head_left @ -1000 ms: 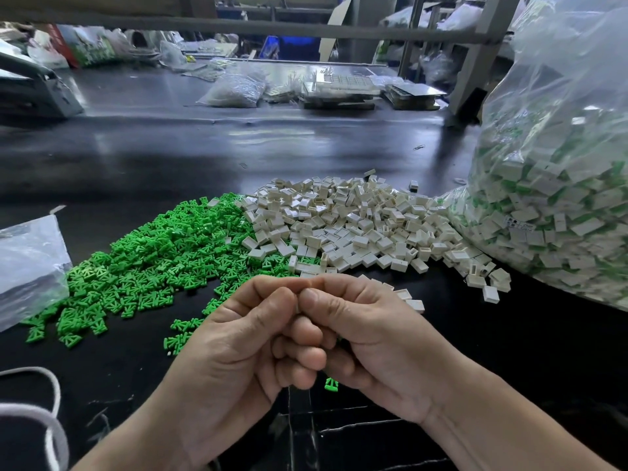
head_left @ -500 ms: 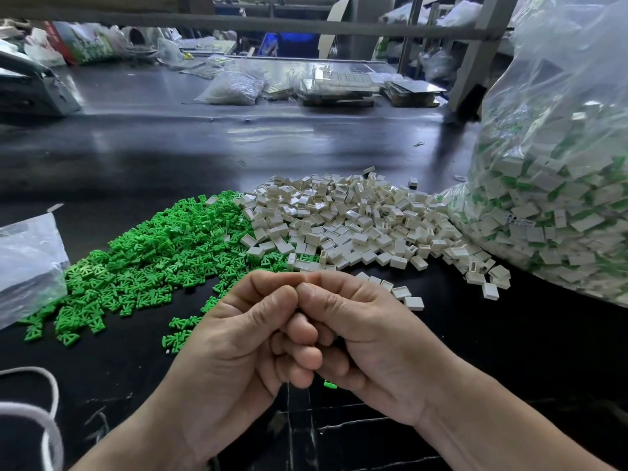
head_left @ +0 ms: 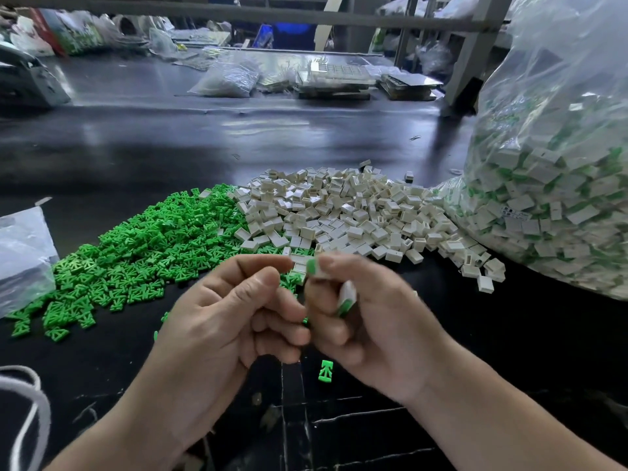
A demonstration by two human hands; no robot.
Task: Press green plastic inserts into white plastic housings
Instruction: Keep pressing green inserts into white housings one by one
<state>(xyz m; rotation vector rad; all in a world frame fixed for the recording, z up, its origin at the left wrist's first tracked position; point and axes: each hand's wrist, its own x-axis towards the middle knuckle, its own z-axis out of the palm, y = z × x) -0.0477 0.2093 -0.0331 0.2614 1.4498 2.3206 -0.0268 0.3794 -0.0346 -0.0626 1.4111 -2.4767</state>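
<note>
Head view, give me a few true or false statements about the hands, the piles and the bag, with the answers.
1. The green pile lies left of the white pile. True.
2. The right hand holds a white housing with green in it. True.
3. The bag holds only green inserts. False: mostly white housings, with green among them.
4. One green insert lies alone on the table, nearer the person than the piles. True.
5. The left hand lies flat on the table. False: it is raised, fingers curled.
</note>
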